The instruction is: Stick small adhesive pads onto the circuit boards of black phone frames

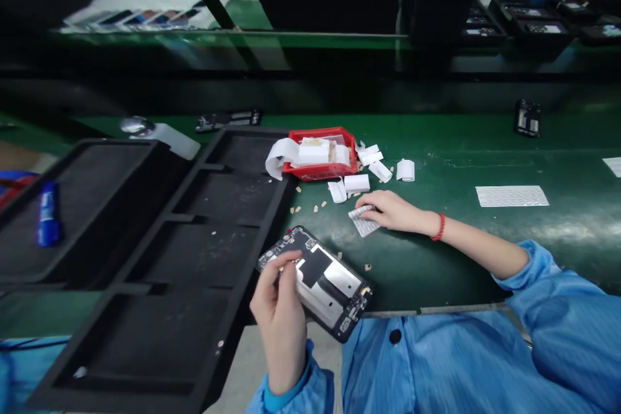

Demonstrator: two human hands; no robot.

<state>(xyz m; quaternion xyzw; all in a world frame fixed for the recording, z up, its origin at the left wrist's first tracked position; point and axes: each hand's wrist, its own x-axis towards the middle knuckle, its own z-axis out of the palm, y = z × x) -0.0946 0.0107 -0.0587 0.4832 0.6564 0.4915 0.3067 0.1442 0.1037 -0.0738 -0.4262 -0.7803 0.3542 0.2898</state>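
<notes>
Green workbench point(451, 265) with a long black compartmented tray point(194, 259). Beside the tray's right edge, tilted near the bench front: an opened black-and-silver phone chassis point(334, 278). Left hand point(284, 310): thumb and forefinger narrowly spaced over its upper end; whether they grip anything cannot be told. Beyond: red plastic bin point(320, 172) of white paper pieces. Right hand point(400, 213): pinching a small white sheet point(365, 225). Apparent step: handling both; any transfer between them calls for a steady chassis.

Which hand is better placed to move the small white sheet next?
Probably the right hand: its fingers touch the small white sheet, while the left hand holds the open phone.
</notes>
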